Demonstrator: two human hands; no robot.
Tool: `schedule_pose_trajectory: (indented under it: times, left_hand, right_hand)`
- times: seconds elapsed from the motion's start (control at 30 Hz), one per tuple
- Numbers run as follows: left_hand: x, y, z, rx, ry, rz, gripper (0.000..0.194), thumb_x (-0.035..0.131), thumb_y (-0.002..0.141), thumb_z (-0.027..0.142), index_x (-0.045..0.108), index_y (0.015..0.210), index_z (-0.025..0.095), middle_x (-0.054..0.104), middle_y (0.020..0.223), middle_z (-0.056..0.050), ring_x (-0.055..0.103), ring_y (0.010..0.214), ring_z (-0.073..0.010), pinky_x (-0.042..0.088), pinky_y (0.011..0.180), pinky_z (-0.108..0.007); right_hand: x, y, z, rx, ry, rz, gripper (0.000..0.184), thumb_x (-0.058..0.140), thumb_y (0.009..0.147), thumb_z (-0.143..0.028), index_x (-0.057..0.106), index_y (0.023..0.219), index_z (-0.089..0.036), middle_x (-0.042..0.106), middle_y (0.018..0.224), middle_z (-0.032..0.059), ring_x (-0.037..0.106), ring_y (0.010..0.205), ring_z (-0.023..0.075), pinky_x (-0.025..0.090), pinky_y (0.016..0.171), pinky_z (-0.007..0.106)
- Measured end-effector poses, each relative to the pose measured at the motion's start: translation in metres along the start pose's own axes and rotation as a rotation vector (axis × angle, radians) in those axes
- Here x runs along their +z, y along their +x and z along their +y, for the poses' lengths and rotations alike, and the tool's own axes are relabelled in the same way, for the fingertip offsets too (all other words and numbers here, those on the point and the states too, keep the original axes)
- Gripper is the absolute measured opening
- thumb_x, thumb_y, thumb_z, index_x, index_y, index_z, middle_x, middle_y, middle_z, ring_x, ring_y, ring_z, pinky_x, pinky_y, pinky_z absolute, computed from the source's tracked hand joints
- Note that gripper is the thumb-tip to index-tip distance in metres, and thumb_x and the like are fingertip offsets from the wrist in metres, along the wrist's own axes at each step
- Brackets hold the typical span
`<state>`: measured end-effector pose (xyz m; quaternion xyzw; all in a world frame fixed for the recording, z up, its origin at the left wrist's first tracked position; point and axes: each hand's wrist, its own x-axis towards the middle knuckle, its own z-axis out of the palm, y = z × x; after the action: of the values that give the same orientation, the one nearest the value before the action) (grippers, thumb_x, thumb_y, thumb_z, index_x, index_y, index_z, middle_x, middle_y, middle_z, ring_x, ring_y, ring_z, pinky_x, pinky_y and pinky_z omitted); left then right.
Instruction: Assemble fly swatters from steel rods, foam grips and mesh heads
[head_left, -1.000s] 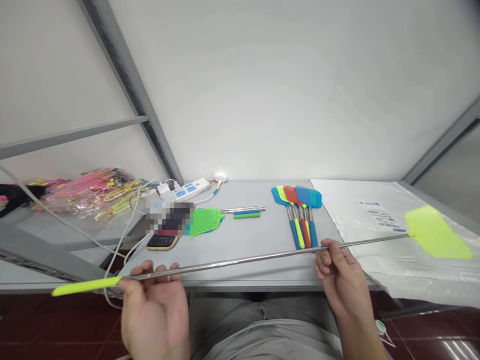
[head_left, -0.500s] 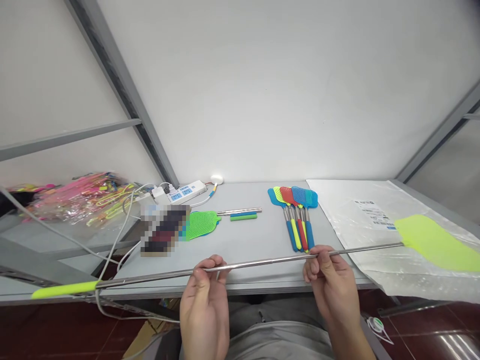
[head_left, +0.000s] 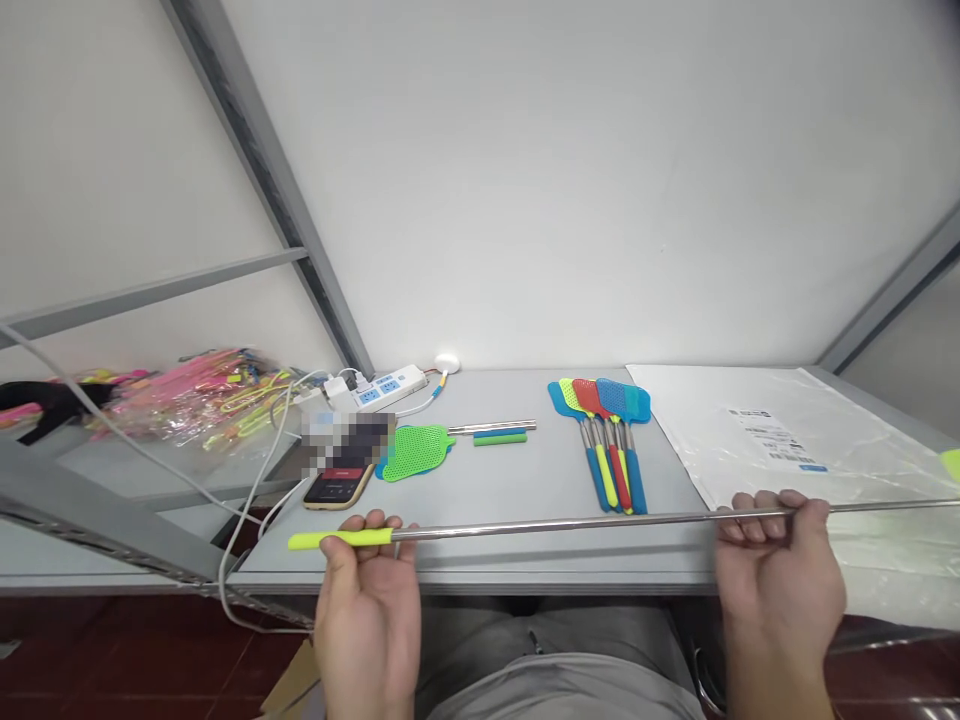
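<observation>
A long fly swatter (head_left: pixel 555 524) with a yellow-green grip and an extended metal rod lies across both hands above the table's front edge. My left hand (head_left: pixel 367 600) is closed round the yellow-green grip, thumb on top. Further right, my right hand (head_left: pixel 780 580) has its fingers wrapped round the rod. Only a sliver of the swatter's yellow head shows at the right edge of the view. Behind the rod, several shorter fly swatters (head_left: pixel 606 440) in blue, yellow and red lie fanned together on the table.
Left of centre lie a green perforated swatter head (head_left: pixel 417 452) over a blue one, metal rods (head_left: pixel 495 427) and a green grip (head_left: pixel 500 439). A phone (head_left: pixel 341 485), power strip (head_left: pixel 382 388) and cables sit left. A white package (head_left: pixel 705 425) covers the right side.
The swatter has shifted right, its head mostly leaving the view. My left hand has gone from the rod to the grip, and my right hand is further right along the rod.
</observation>
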<state>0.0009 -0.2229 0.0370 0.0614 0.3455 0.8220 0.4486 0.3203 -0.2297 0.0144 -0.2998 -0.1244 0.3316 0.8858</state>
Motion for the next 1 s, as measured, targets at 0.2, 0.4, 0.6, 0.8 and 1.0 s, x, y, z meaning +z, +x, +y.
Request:
schedule_pose_trajectory:
  times: [0.2, 0.4, 0.6, 0.8, 1.0]
  left_hand:
    - [-0.003, -0.004, -0.012, 0.066, -0.006, -0.014, 0.021, 0.059, 0.094, 0.04, 0.066, 0.088, 0.022, 0.064, 0.09, 0.002, 0.061, 0.084, -0.013, 0.05, 0.086, -0.032]
    - [-0.006, -0.002, -0.011, 0.18, -0.025, -0.028, 0.024, 0.062, 0.09, 0.046, 0.065, 0.088, 0.022, 0.063, 0.087, 0.003, 0.062, 0.08, -0.0129, 0.051, 0.085, -0.033]
    - [-0.009, -0.011, -0.029, 0.107, -0.009, -0.009, 0.025, 0.066, 0.087, 0.047, 0.067, 0.091, 0.022, 0.066, 0.092, 0.001, 0.065, 0.083, -0.0133, 0.051, 0.089, -0.033]
    - [-0.009, -0.037, -0.055, -0.002, 0.027, -0.114, 0.03, 0.073, 0.08, 0.048, 0.067, 0.094, 0.022, 0.069, 0.094, -0.001, 0.068, 0.085, -0.0164, 0.054, 0.086, -0.035]
    - [-0.012, -0.037, -0.063, -0.078, 0.079, -0.163, 0.029, 0.072, 0.083, 0.046, 0.067, 0.096, 0.02, 0.071, 0.1, -0.005, 0.069, 0.09, -0.0185, 0.054, 0.087, -0.038]
  right_hand:
    - [0.01, -0.014, 0.011, 0.054, -0.061, -0.052, 0.011, 0.067, 0.085, -0.024, 0.057, 0.083, -0.019, 0.032, 0.065, -0.0067, 0.031, 0.054, 0.0079, 0.033, 0.044, 0.017]
    - [0.016, -0.027, 0.019, 0.156, -0.059, -0.138, 0.018, 0.067, 0.087, -0.026, 0.055, 0.077, -0.017, 0.033, 0.067, -0.0057, 0.033, 0.056, 0.0071, 0.037, 0.046, 0.017]
    - [0.022, -0.046, 0.025, 0.208, -0.057, -0.215, 0.017, 0.061, 0.092, -0.028, 0.057, 0.079, -0.018, 0.036, 0.071, -0.0042, 0.037, 0.06, 0.0081, 0.041, 0.05, 0.02]
    - [0.022, -0.078, 0.045, 0.33, -0.093, -0.324, 0.013, 0.065, 0.089, -0.032, 0.064, 0.084, -0.02, 0.047, 0.079, -0.0017, 0.042, 0.058, 0.007, 0.043, 0.052, 0.023]
    - [0.015, -0.084, 0.058, 0.414, -0.15, -0.415, 0.014, 0.066, 0.089, -0.034, 0.068, 0.088, -0.021, 0.054, 0.081, 0.0, 0.046, 0.059, 0.0068, 0.043, 0.054, 0.024]
